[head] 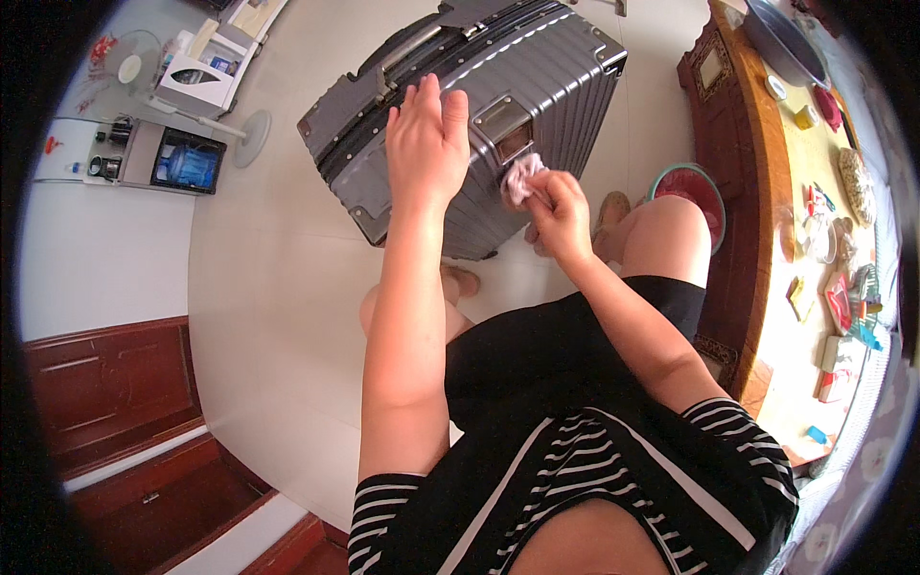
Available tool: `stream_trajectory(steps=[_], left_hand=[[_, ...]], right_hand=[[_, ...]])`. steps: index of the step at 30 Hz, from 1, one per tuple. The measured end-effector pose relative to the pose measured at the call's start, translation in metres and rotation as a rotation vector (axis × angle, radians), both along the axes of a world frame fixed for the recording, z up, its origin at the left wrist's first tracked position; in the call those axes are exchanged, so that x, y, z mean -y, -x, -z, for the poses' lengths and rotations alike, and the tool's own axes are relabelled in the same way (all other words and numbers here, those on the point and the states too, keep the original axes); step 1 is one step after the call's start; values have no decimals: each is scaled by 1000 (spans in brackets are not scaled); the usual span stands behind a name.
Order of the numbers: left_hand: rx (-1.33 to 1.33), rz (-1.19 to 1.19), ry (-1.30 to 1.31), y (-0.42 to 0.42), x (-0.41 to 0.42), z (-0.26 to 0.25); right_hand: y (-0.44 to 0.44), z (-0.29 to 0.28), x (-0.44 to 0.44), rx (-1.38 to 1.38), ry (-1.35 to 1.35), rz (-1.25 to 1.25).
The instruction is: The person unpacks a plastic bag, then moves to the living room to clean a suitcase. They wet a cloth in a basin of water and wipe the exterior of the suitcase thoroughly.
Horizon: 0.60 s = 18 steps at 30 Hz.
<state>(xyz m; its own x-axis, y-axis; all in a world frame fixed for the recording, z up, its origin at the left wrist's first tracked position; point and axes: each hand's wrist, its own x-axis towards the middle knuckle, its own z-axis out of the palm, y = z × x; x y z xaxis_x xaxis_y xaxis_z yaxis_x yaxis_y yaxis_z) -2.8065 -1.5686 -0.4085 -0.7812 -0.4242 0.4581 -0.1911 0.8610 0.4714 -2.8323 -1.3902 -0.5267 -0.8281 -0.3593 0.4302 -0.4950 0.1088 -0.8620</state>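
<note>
A dark grey ribbed hard-shell suitcase (568,72) stands on the floor before me, with riveted metal corner guards and a carry handle (413,47) along its upper side. My left hand (429,147) lies over the shell below that handle, palm down, its thumb apart from the fingers. A crumpled pale pink cloth (521,180) is pinched in my right hand (564,215). The cloth is against or just off the ribbed face, below a framed rectangular recess (504,121). Part of the shell is hidden behind my left hand and forearm.
By my right knee is a teal-rimmed basin (665,175), reddish inside. A carved wooden table (755,316) on the right bears a large dark basin (783,43) and several small items. At left are a fan's round base (251,140) and a blue water jug (188,165) in a cabinet.
</note>
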Motion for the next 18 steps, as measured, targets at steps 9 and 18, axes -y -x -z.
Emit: stream_trajectory(steps=[9,18], left_hand=[[20,11,8,-2,-2,-3],[78,-5,191,-8,-3,-1]], right_hand=[[39,-110,42,-647,-228,-24],[162,-126,30,-716,-750,198]])
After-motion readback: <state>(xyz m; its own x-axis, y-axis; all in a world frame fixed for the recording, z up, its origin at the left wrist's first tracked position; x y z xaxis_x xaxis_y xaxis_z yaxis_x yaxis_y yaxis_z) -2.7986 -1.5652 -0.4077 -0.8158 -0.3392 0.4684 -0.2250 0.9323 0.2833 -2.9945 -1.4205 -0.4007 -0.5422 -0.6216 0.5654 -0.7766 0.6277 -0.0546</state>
